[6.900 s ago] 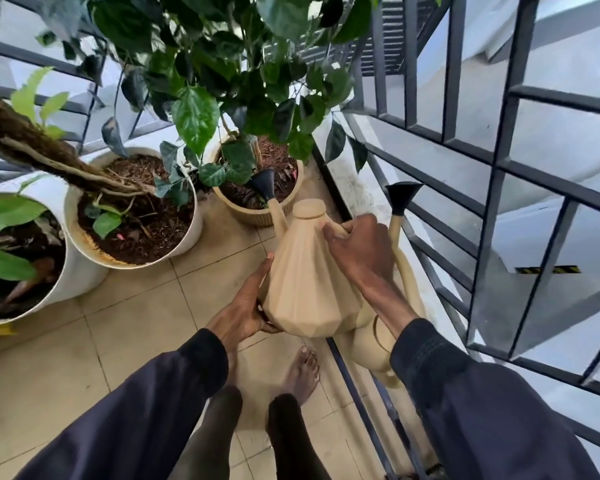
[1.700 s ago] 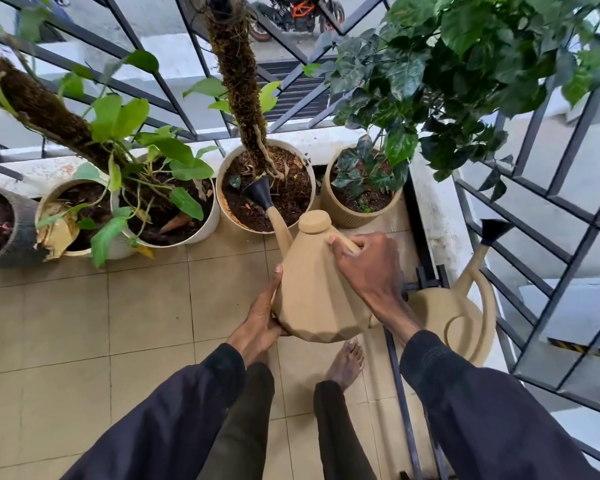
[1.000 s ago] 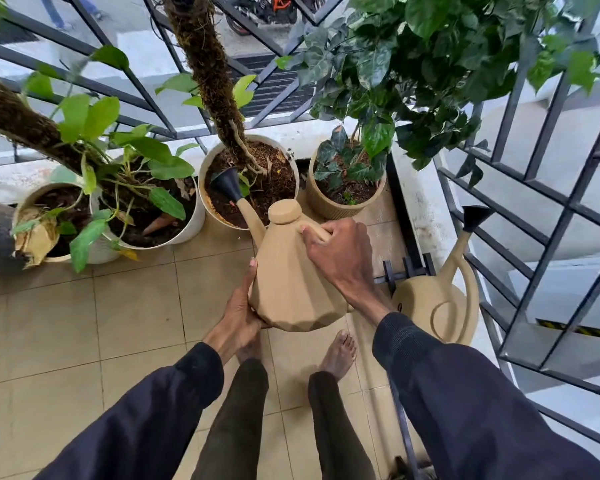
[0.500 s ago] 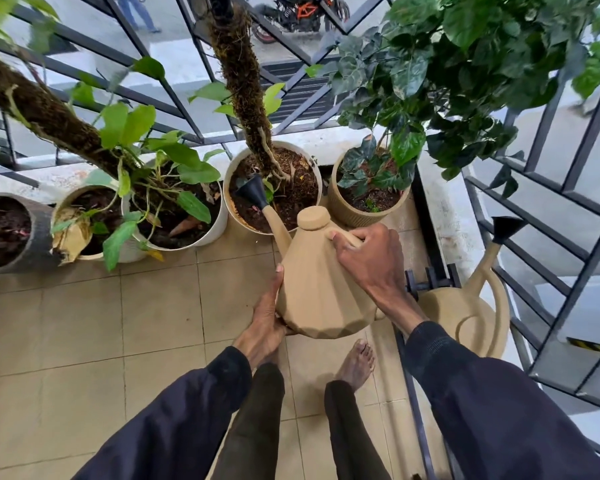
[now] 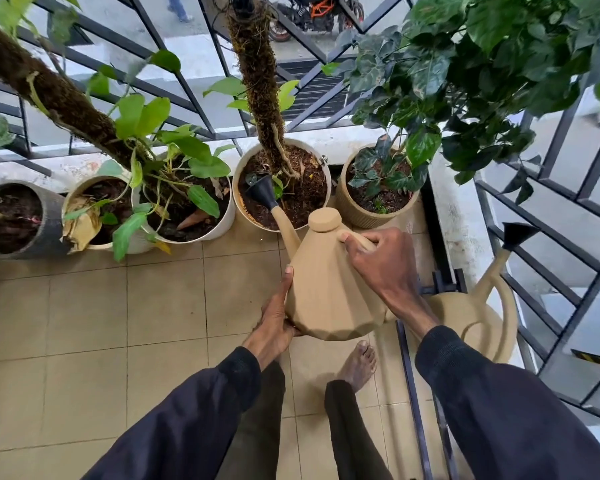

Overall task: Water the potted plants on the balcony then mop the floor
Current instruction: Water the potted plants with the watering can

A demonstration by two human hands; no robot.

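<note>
Standing barefoot on the tiled floor (image 5: 84, 306), the person is reaching both dark-sleeved arms forward over a row of pots along the railing (image 5: 174, 81). The right hand (image 5: 378, 265) is gripping the handle of a tan watering can (image 5: 326, 289) with fingers curled around it. The left hand (image 5: 274, 317) is lying flat and spread against the can's lower left side, bracing it. The can, faceted with a round lid knob, is tilting forward, its black spout head (image 5: 262, 192) hanging over the soil of the white middle pot (image 5: 281, 185). A second tan can (image 5: 478, 306) is sitting near the right railing.
</note>
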